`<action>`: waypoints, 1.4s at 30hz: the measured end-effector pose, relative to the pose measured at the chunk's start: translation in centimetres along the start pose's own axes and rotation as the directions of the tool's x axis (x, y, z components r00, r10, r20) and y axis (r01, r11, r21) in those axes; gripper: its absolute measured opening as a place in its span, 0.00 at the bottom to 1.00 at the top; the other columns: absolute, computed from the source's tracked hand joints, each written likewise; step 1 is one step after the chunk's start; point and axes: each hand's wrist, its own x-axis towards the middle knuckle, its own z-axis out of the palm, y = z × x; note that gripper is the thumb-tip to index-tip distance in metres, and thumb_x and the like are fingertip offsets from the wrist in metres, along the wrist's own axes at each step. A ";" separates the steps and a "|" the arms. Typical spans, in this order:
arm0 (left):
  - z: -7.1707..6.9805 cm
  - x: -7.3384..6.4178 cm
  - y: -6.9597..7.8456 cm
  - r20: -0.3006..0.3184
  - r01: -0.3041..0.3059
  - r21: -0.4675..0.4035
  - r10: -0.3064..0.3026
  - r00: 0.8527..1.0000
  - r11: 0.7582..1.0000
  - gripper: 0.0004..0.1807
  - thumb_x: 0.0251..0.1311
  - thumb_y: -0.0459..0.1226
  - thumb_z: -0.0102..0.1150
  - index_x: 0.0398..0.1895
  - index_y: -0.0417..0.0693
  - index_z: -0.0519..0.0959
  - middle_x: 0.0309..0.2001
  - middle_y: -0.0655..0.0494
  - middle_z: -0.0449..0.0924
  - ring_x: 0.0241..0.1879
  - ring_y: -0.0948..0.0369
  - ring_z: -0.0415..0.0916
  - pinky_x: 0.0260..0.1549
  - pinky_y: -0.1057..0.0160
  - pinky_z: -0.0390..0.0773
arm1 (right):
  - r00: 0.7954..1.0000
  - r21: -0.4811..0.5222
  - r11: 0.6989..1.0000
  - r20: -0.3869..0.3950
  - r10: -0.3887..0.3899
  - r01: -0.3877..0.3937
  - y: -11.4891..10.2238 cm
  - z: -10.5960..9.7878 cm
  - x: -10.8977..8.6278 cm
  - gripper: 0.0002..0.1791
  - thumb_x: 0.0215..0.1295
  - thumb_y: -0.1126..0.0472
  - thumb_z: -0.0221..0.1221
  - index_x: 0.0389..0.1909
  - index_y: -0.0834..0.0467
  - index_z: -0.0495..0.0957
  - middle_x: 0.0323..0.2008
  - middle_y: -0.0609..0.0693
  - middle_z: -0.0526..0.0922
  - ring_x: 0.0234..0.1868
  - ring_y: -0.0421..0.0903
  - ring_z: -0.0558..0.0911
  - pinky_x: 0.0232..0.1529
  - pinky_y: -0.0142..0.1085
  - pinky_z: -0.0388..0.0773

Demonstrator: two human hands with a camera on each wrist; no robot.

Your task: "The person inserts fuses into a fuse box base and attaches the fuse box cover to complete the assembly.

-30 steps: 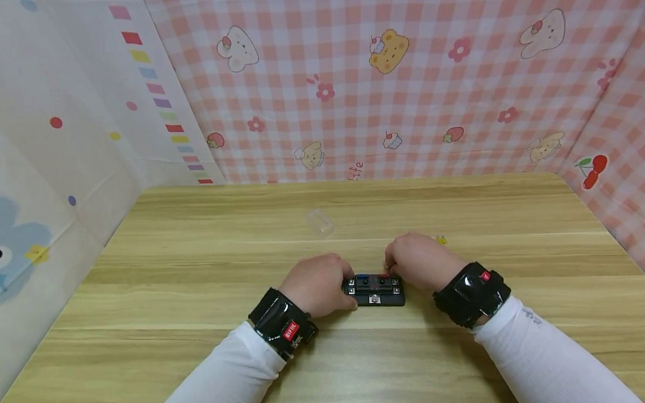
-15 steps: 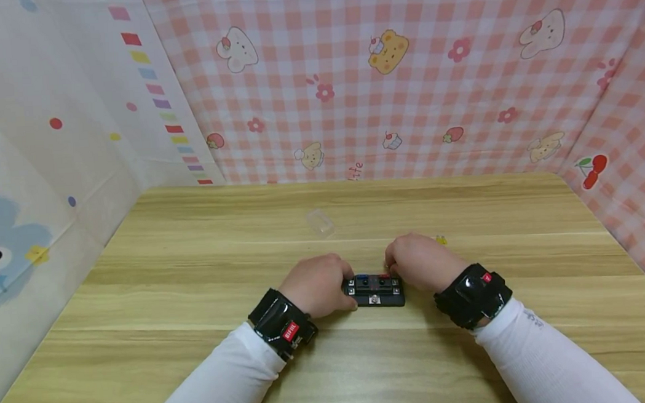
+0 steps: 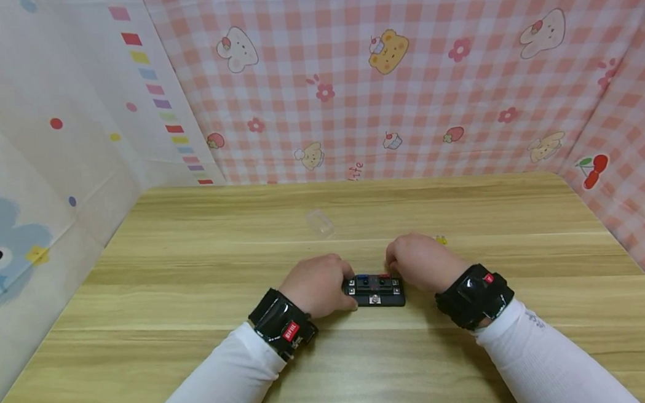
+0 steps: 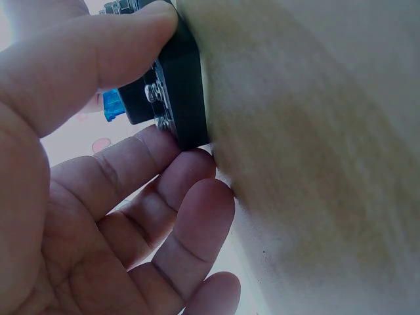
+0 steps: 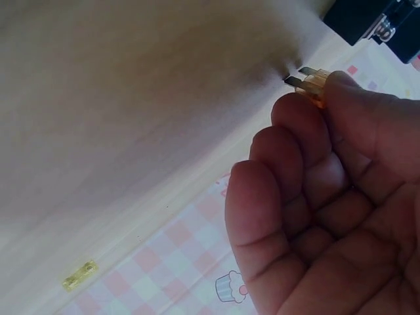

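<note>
Clear cover (image 3: 321,224) toward desk's (image 3: 204,264) back edge; left hand (image 3: 318,286) grips black block (image 3: 375,291), right hand (image 3: 425,260) pinches orange two-pronged fuse (image 5: 313,86)

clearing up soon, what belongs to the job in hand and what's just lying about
Job, seemingly:
black block in the left grip
blue insert and red insert on it
amber pronged piece in the right grip

Lying about, perhaps for later:
clear plastic piece
yellow piece
</note>
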 end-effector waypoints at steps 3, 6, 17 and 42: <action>0.0 0.0 0.0 -0.008 -0.009 0.013 0.009 1.000 1.000 0.27 0.50 0.53 0.80 0.52 0.53 0.89 0.45 0.59 0.86 0.37 0.63 0.78 0.45 0.57 0.80 | 1.000 -0.007 1.000 -0.020 -0.012 0.012 0.0 0.0 0.0 0.06 0.72 0.65 0.64 0.38 0.56 0.90 0.34 0.48 0.89 0.35 0.43 0.83 0.47 0.44 0.85; 0.1 0.0 -0.1 -0.014 -0.017 0.020 0.018 1.000 1.000 0.26 0.50 0.53 0.81 0.51 0.53 0.89 0.45 0.60 0.86 0.37 0.63 0.79 0.44 0.58 0.80 | 0.999 -0.010 1.000 -0.036 -0.016 0.015 0.0 0.1 -0.1 0.06 0.72 0.65 0.64 0.37 0.56 0.89 0.33 0.48 0.89 0.35 0.42 0.83 0.47 0.44 0.85; 0.1 0.1 0.0 -0.007 -0.009 0.012 0.009 1.000 1.000 0.27 0.50 0.53 0.80 0.52 0.52 0.89 0.47 0.58 0.87 0.39 0.62 0.80 0.46 0.57 0.81 | 0.998 0.007 1.000 -0.061 -0.005 0.005 0.0 0.1 -0.4 0.05 0.72 0.63 0.65 0.36 0.56 0.89 0.33 0.47 0.88 0.34 0.42 0.82 0.44 0.44 0.84; 0.0 0.0 0.1 -0.002 -0.002 0.011 0.002 1.000 1.000 0.29 0.51 0.53 0.80 0.54 0.51 0.88 0.50 0.56 0.88 0.43 0.60 0.82 0.50 0.55 0.81 | 0.986 0.140 0.990 -0.164 0.041 -0.018 -0.5 -1.1 -2.0 0.03 0.71 0.62 0.67 0.39 0.57 0.88 0.37 0.49 0.87 0.39 0.45 0.83 0.47 0.47 0.83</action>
